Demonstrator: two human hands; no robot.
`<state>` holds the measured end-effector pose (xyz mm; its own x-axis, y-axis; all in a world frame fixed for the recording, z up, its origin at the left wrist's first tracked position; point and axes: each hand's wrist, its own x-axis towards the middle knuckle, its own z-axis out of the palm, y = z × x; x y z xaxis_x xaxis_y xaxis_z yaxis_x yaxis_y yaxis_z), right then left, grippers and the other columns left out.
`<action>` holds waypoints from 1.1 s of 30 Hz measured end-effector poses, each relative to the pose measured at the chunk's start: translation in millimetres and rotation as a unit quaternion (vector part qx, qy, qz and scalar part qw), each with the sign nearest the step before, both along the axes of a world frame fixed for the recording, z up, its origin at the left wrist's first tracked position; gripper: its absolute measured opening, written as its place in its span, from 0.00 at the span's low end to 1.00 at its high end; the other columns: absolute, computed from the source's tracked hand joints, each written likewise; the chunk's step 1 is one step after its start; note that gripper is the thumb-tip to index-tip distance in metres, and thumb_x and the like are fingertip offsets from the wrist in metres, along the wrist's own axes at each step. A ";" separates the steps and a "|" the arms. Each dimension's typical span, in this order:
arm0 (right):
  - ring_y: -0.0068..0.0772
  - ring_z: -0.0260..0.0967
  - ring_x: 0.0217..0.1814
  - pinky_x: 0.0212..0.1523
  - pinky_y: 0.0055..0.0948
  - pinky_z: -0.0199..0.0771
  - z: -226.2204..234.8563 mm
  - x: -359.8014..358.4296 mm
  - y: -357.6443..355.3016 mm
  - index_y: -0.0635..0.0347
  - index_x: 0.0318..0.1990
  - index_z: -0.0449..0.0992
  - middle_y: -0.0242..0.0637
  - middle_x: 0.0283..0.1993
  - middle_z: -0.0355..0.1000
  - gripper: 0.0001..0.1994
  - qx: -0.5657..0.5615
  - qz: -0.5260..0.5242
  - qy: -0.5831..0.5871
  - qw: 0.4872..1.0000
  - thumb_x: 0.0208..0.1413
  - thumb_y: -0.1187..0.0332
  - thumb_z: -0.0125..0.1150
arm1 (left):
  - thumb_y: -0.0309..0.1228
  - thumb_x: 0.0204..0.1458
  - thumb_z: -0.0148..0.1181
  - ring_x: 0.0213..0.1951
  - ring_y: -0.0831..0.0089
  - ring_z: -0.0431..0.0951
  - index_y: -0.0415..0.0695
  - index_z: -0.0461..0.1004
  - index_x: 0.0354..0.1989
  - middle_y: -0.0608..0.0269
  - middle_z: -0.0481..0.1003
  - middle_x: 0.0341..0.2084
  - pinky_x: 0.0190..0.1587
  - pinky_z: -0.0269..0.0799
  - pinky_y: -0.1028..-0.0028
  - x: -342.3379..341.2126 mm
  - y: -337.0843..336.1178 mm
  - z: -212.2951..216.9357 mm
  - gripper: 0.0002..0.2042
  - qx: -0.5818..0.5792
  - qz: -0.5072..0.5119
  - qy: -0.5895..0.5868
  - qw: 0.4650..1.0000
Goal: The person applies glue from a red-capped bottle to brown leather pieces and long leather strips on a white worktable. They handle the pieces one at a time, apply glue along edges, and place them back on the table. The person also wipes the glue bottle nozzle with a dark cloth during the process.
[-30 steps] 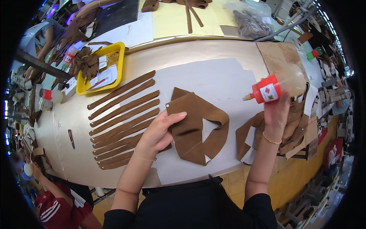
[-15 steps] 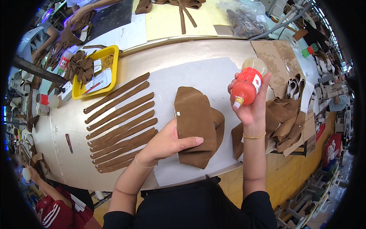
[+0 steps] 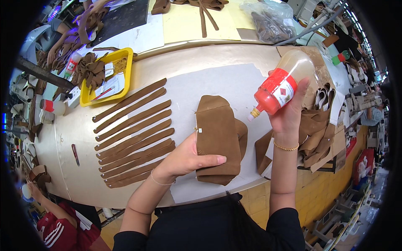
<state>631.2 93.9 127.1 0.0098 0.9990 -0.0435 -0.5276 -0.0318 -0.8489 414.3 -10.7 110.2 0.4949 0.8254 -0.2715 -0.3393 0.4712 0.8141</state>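
Gluing step in hand: your left hand (image 3: 190, 159) fingers pin the folded brown suede piece (image 3: 217, 138); your right hand (image 3: 289, 113) fingers grip the glue bottle (image 3: 281, 87) right of it, nozzle angled toward it; next, bring the nozzle onto its edge.

You have bare grey sheet (image 3: 234, 83) above the folded leather piece (image 3: 217, 138). Leather strips (image 3: 134, 134) crowd your left, a leather pile (image 3: 318, 129) your right, the yellow tray (image 3: 125, 62) beyond.
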 end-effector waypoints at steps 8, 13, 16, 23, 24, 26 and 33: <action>0.31 0.73 0.39 0.41 0.34 0.78 0.6 1.0 0.3 0.63 0.52 0.66 0.39 0.44 0.73 0.39 0.032 -0.023 -0.032 0.999 0.50 0.32 0.50 | 0.29 0.47 0.67 0.51 0.74 0.69 0.38 0.61 0.58 0.61 0.70 0.49 0.55 0.65 0.71 -1.3 -2.3 -2.3 0.29 0.028 -0.017 0.005 0.999; 0.34 0.74 0.36 0.37 0.32 0.78 -4.9 -3.6 2.7 0.61 0.49 0.68 0.41 0.41 0.74 0.36 -0.053 0.035 0.110 0.992 0.51 0.33 0.51 | 0.29 0.47 0.67 0.53 0.74 0.68 0.37 0.59 0.59 0.60 0.69 0.50 0.56 0.64 0.71 -0.4 -3.5 8.1 0.31 0.033 -0.035 -0.001 0.999; 0.35 0.73 0.34 0.34 0.32 0.78 -5.8 -9.2 2.1 0.61 0.47 0.68 0.41 0.40 0.74 0.35 -0.090 0.039 0.148 0.984 0.51 0.33 0.51 | 0.23 0.42 0.69 0.48 0.75 0.72 0.36 0.67 0.54 0.62 0.73 0.46 0.53 0.67 0.73 3.8 -7.0 19.0 0.27 0.013 0.011 0.002 1.000; 0.37 0.73 0.31 0.29 0.31 0.78 -5.6 -11.2 2.8 0.62 0.47 0.68 0.40 0.39 0.73 0.36 -0.103 0.044 0.144 0.983 0.51 0.33 0.52 | 0.23 0.43 0.69 0.48 0.76 0.72 0.36 0.67 0.53 0.63 0.74 0.46 0.53 0.67 0.73 5.1 -11.7 17.3 0.27 0.013 0.019 0.009 1.000; 0.37 0.73 0.31 0.29 0.31 0.78 -5.8 -10.2 3.5 0.62 0.47 0.68 0.40 0.39 0.73 0.36 -0.099 0.050 0.145 0.983 0.51 0.33 0.52 | 0.23 0.43 0.69 0.48 0.76 0.72 0.36 0.67 0.54 0.63 0.73 0.46 0.53 0.67 0.73 5.1 -11.7 18.5 0.27 0.009 0.017 0.010 1.000; 0.37 0.72 0.31 0.29 0.31 0.78 -6.2 -9.8 4.1 0.63 0.47 0.67 0.40 0.39 0.73 0.36 -0.094 0.042 0.142 0.985 0.51 0.33 0.52 | 0.23 0.43 0.69 0.48 0.76 0.72 0.36 0.66 0.54 0.62 0.73 0.46 0.53 0.67 0.73 5.4 -12.3 18.5 0.28 0.005 0.017 0.013 1.000; 0.36 0.72 0.30 0.28 0.31 0.78 -5.3 -10.5 4.1 0.63 0.46 0.68 0.41 0.38 0.73 0.36 -0.101 0.024 0.140 0.985 0.51 0.33 0.52 | 0.24 0.43 0.69 0.49 0.76 0.71 0.36 0.65 0.55 0.62 0.73 0.47 0.54 0.67 0.72 5.3 -13.6 15.5 0.29 0.010 0.015 0.014 1.000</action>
<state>620.7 98.0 121.8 -0.0782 0.9688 -0.2353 -0.7339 -0.2157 -0.6441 419.6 -24.3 125.7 0.4633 0.8447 -0.2681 -0.3300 0.4452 0.8324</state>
